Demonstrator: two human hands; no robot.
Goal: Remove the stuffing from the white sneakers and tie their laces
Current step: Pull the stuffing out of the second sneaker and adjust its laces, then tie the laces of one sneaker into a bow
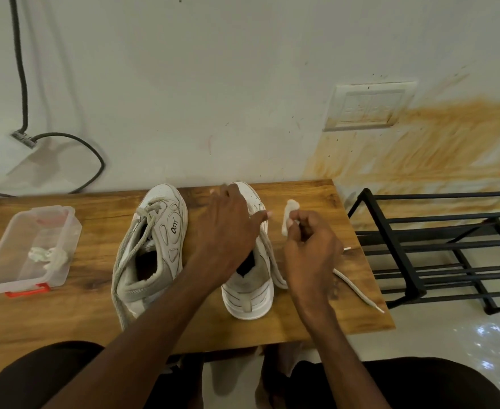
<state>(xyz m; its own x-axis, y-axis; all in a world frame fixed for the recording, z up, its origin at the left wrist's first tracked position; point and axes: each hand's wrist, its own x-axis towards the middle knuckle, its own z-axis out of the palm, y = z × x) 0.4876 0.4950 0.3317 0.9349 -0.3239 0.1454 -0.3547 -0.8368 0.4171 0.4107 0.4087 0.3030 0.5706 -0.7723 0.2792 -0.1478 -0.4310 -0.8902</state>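
Right hand (310,249) pinches a white stuffing wad (289,214) just beside the sneaker (248,293). Left hand (228,231), fingers spread, lies over that sneaker, likely steadying it.

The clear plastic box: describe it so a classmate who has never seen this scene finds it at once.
Find the wooden table by the wall. At its left end, left of both sneakers, sits the clear plastic box. It alone is see-through, with a red latch and white wads inside.
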